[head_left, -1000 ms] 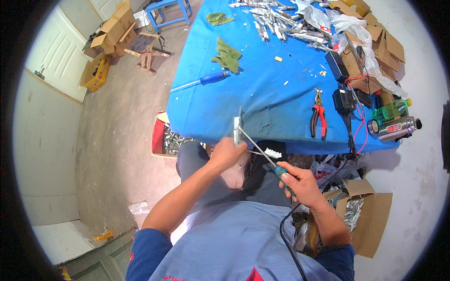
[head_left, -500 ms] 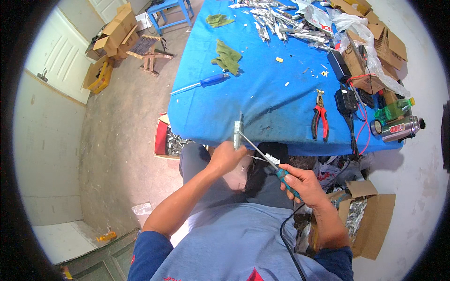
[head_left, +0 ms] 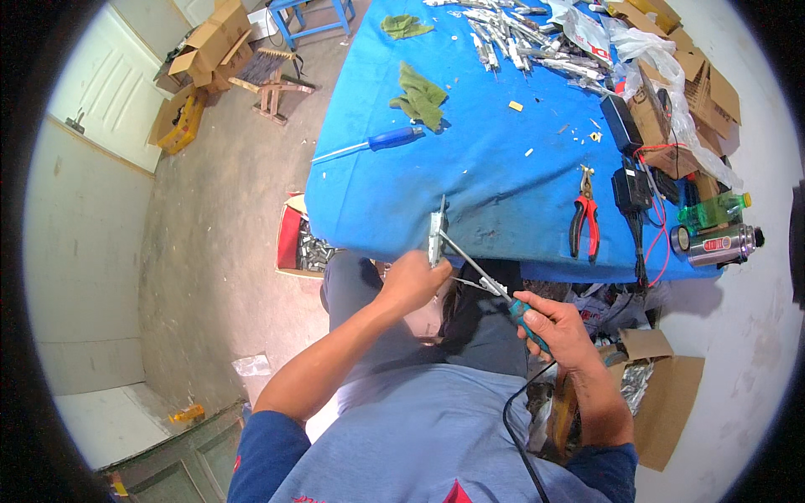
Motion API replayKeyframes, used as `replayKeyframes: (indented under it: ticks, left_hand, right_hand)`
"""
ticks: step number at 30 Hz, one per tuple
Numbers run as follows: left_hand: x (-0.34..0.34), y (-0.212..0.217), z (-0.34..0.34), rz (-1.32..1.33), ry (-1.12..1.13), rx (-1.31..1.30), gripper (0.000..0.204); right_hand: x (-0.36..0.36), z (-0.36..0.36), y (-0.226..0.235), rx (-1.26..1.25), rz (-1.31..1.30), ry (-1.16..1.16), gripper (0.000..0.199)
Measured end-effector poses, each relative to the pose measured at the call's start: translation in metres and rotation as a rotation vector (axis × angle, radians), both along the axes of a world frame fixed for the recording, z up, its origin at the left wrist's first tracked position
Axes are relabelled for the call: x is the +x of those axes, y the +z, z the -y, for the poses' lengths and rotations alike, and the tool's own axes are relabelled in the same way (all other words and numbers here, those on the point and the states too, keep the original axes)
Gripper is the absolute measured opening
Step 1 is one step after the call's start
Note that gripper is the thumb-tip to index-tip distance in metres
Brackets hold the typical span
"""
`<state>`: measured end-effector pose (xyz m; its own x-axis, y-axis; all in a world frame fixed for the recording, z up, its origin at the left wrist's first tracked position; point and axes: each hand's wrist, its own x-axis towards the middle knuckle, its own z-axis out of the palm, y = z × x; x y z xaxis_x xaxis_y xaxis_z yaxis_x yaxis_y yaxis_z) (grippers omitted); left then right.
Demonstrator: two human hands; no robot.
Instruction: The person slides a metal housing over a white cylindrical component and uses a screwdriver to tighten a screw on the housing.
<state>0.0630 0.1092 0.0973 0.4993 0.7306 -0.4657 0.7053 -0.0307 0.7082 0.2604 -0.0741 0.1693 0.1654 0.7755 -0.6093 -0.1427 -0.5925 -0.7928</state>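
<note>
My left hand (head_left: 412, 281) is closed round the lower end of a narrow silver-and-white metal part (head_left: 436, 235), which stands up from my fingers over the table's near edge. My right hand (head_left: 560, 329) grips the teal handle of a soldering iron (head_left: 519, 311). A black cable (head_left: 513, 401) leads away from the handle's end, down across my shirt. The iron's long metal shaft slants up to the left, and its tip meets the side of the metal part or lies very close to it. A small white piece shows beside the shaft, partly unclear.
On the blue-covered table (head_left: 377, 201) lie a blue screwdriver (head_left: 392, 138), red-handled pliers (head_left: 584, 220), green cloths (head_left: 419, 96) and a pile of similar parts (head_left: 511, 38). Black adapters (head_left: 631, 186), a green bottle (head_left: 713, 212) and a steel flask (head_left: 725, 245) line the right. Boxes (head_left: 667, 402) of metal pieces flank my legs.
The view has shifted a little, so the table's things appear slightly lower and to the right. Both hands keep their grips, and the iron's tip stays by the metal part.
</note>
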Motion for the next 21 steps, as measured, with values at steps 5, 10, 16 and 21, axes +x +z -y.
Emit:
replayKeyframes:
  ticks: [5,10,16,21]
  left_hand:
    - [0.003,-0.004,0.004,-0.010,0.033,0.078,0.052]
    - [0.005,-0.007,0.006,0.023,0.071,0.049,0.052]
    - [0.008,0.001,0.005,0.010,0.102,0.033,0.052]
    - [0.003,-0.002,0.001,-0.017,0.091,0.028,0.048]
  right_hand:
    - [0.002,-0.009,0.016,0.022,0.203,0.123,0.037]
    - [-0.004,-0.010,0.017,0.248,0.677,0.336,0.034]
    - [-0.024,-0.008,0.020,0.359,1.198,0.514,0.031]
    - [-0.002,-0.016,0.016,0.338,0.700,0.431,0.037]
